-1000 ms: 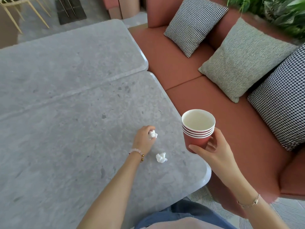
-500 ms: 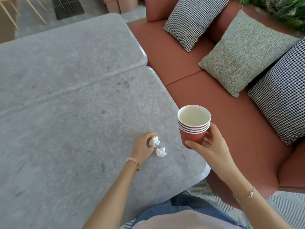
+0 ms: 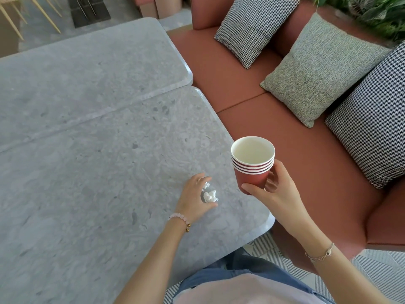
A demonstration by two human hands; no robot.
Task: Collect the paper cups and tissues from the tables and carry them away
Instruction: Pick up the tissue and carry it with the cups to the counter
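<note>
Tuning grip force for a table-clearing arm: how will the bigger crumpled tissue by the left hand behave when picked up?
The tissue wad looks loosely crumpled, so it probably squashes under any pinch. Likely very light: the left hand, pinching a smaller tissue, should gather it too.

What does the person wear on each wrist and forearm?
Both forearms are bare, with no sleeves in view. By the left hand, the wrist carries a pink bead bracelet with small gold-coloured pieces. By the right hand, the wrist carries a thin silvery chain bracelet.
</note>
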